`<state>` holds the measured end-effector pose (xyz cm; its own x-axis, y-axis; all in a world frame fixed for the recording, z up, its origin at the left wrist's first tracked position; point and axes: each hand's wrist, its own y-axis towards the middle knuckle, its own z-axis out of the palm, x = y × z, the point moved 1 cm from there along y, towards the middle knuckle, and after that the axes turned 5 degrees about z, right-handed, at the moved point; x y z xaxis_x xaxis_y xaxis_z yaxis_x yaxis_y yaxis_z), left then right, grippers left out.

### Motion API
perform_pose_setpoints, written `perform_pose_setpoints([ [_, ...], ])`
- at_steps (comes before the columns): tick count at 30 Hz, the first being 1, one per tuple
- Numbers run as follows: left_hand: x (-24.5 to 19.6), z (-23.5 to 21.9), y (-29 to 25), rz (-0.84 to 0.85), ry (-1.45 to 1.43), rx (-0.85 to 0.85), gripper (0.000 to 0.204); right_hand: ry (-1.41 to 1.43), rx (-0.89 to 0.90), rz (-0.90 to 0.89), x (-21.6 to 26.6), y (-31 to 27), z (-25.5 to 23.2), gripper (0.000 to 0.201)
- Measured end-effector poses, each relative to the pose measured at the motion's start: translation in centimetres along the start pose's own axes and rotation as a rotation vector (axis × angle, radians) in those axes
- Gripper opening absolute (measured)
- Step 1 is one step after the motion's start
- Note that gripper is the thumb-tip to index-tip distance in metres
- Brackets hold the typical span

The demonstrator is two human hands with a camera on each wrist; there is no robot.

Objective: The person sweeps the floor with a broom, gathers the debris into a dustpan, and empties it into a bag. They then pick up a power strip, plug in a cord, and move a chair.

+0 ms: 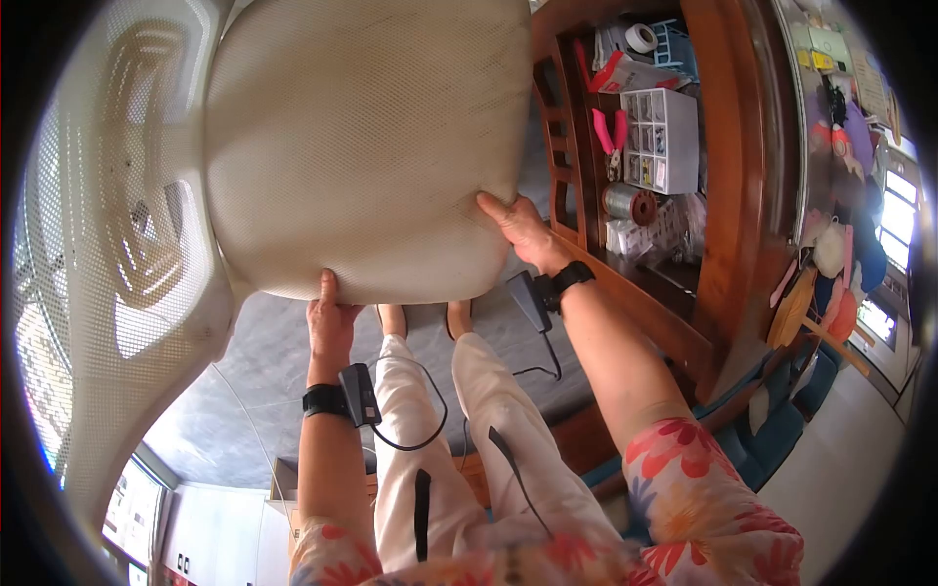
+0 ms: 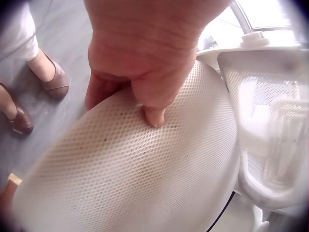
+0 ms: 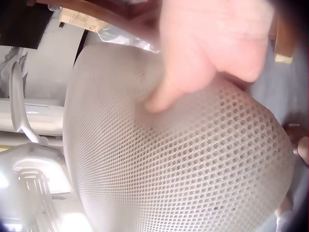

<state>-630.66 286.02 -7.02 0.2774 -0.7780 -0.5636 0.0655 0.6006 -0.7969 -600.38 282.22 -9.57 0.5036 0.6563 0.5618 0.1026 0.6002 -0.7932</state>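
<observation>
A chair with a beige mesh seat (image 1: pixel 362 146) and a white plastic-framed mesh back (image 1: pixel 147 215) fills the upper left of the head view. My left hand (image 1: pixel 330 327) grips the seat's near edge, thumb on top and fingers under it. At the right front corner my right hand (image 1: pixel 528 234) holds the rim the same way. In the left wrist view the left thumb presses the mesh (image 2: pixel 120 159) beside the left hand (image 2: pixel 145 63). The right wrist view has the right hand (image 3: pixel 207 53) with its thumb on the mesh (image 3: pixel 193 159); its other fingers are mostly hidden.
To the right, a brown wooden unit (image 1: pixel 743 195) holds a small white drawer box (image 1: pixel 674 142), pink-handled pliers (image 1: pixel 611 137) and a wire spool (image 1: pixel 630 203). My legs and feet are below the seat on the grey floor (image 1: pixel 264 342). White cabinets (image 1: pixel 220 532) stand at the lower left.
</observation>
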Motion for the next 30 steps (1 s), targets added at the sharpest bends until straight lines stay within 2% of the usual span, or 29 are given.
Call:
perform_pose_setpoints([
  [6, 1.7, 2.3, 0.2, 0.001, 0.003, 0.06, 0.049, -0.042, -0.093, -0.077, 0.6, -1.1, -3.5, 0.067],
  [9, 1.7, 2.9, 0.1, -0.016, 0.034, 0.074, 0.049, -0.102, -0.116, -0.095, 1.1, -1.9, -4.7, 0.057],
  [11, 1.8, 3.2, -0.1, 0.001, 0.051, 0.076, 0.049, -0.083, -0.193, 0.026, 1.3, -2.7, -5.4, 0.045],
  [12, 1.8, 3.3, 0.0, -0.002, 0.056, 0.079, 0.049, -0.079, -0.197, 0.027, 0.7, -2.3, -5.7, 0.045],
  [14, 1.9, 3.2, 0.3, 0.007, 0.069, 0.074, 0.048, -0.251, -0.294, -0.086, -0.3, -0.9, -6.1, 0.04],
  [18, 2.1, 2.9, 0.7, 0.023, 0.051, 0.041, 0.045, -0.323, -0.321, -0.092, -1.4, -0.2, -6.6, 0.039],
  [21, 2.0, 2.9, 0.6, 0.028, 0.049, 0.075, 0.046, -0.185, -0.241, -0.007, -0.6, -1.1, -6.4, 0.044],
  [23, 2.0, 2.9, 0.6, 0.021, 0.056, 0.058, 0.046, 0.004, -0.125, 0.08, -0.3, -2.5, -5.9, 0.05],
  [24, 1.9, 2.9, 0.5, 0.021, 0.054, 0.055, 0.046, 0.002, -0.123, 0.081, -0.4, -3.3, -5.7, 0.05],
  [26, 1.9, 3.0, 0.5, 0.009, 0.085, 0.119, 0.049, 0.004, 0.056, 0.143, -0.9, -4.6, -5.4, 0.059],
  [29, 2.1, 3.3, 0.3, 0.021, 0.061, 0.113, 0.05, -0.107, 0.086, 0.213, -3.2, -4.9, -4.7, 0.063],
  [30, 2.2, 3.4, 0.2, 0.018, 0.059, 0.109, 0.05, -0.032, 0.077, 0.192, -3.7, -4.7, -4.5, 0.065],
])
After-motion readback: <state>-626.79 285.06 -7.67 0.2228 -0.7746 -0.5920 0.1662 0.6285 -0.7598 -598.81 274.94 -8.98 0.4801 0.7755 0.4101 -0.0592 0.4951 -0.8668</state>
